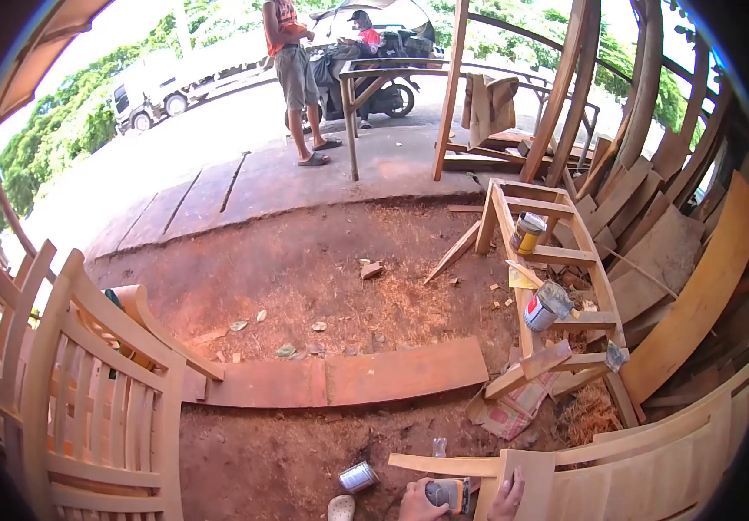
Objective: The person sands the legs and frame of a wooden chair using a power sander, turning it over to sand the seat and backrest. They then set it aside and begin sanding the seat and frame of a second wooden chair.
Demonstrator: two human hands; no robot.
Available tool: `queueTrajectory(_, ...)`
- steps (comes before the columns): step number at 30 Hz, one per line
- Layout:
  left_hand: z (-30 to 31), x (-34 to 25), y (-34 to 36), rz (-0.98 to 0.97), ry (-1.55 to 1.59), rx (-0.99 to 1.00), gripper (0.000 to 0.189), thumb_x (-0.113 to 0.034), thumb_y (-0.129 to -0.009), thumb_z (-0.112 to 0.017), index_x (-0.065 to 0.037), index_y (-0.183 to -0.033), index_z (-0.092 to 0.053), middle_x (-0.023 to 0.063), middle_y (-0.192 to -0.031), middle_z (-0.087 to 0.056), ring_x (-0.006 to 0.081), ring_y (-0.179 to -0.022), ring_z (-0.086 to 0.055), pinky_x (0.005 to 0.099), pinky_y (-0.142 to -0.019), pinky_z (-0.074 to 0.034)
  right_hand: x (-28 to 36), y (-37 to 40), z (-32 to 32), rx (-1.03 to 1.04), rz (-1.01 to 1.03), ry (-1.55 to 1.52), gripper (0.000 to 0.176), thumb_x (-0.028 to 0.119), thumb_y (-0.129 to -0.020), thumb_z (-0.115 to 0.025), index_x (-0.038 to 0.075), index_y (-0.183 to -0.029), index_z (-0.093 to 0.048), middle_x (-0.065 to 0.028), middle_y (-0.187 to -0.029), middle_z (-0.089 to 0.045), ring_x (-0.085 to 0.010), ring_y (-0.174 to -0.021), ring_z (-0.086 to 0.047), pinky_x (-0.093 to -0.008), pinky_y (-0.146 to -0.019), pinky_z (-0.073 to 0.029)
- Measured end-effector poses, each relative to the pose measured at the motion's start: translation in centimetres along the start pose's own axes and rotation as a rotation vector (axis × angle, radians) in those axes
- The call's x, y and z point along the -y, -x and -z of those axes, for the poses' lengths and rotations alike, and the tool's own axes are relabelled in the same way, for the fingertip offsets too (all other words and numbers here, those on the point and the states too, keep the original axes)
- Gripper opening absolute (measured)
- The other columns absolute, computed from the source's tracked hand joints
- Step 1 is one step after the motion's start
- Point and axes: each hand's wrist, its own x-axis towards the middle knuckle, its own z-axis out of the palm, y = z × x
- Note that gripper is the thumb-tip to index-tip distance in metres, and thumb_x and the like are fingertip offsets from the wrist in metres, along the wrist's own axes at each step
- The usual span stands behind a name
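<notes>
My left hand point(420, 503) is closed around a small grey and orange sander point(449, 495) at the bottom of the view. The sander is beside the end board of a pale wooden furniture piece point(526, 478), and whether it touches the wood is hard to make out. My right hand point(507, 498) rests on that end board with its fingers stretched out. A narrow wooden arm point(444, 465) juts left from the piece, just above the sander. Left of my hands lies a tipped metal can point(358, 477), near a light clog point(341, 508).
Slatted chairs point(105, 408) stand at the left. A wooden frame point(566, 254) at the right carries a yellow can point(527, 233) and a paint can point(545, 307). One long plank point(405, 373) crosses the dirt floor. Beyond are a standing person point(292, 69) and a motorcycle point(396, 97).
</notes>
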Motion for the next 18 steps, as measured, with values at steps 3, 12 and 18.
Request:
queueTrajectory(3, 1.5, -0.2, 0.2, 0.026, -0.055, 0.039, 0.076, -0.030, -0.062, -0.086, -0.010, -0.127, -0.052, 0.0203, -0.117, -0.055, 0.0390, -0.111, -0.058, 0.0458, -0.095, -0.051, 2.6, 0.5, 0.7, -0.026, 0.017, -0.022, 0.049, 0.026, -0.102, -0.043, -0.002, -0.142, -0.045, -0.0243, -0.145, -0.047, -0.0398, -0.137, -0.043, -0.0467, -0.116, -0.032)
queueTrajectory(12, 6.5, -0.1, 1.2, -0.053, -0.182, -0.001, 0.080, -0.033, -0.059, -0.086, -0.012, -0.127, -0.050, 0.0200, -0.116, -0.057, 0.0398, -0.107, -0.060, 0.0470, -0.092, -0.052, 4.3, 0.9, 0.9, -0.069, 0.000, -0.014, 0.052, 0.035, -0.104, -0.045, 0.002, -0.144, -0.046, -0.0221, -0.144, -0.050, -0.0389, -0.134, -0.046, -0.0451, -0.112, -0.037)
queueTrajectory(18, 8.6, 1.5, 1.5, 0.047, -0.228, 0.064, 0.079, -0.031, -0.058, -0.086, -0.010, -0.125, -0.050, 0.0216, -0.114, -0.058, 0.0394, -0.105, -0.059, 0.0475, -0.091, -0.051, 4.7, 0.9, 1.7, -0.050, 0.010, -0.010, 0.052, 0.036, -0.104, -0.044, 0.002, -0.143, -0.047, -0.0228, -0.145, -0.049, -0.0387, -0.135, -0.045, -0.0449, -0.114, -0.036)
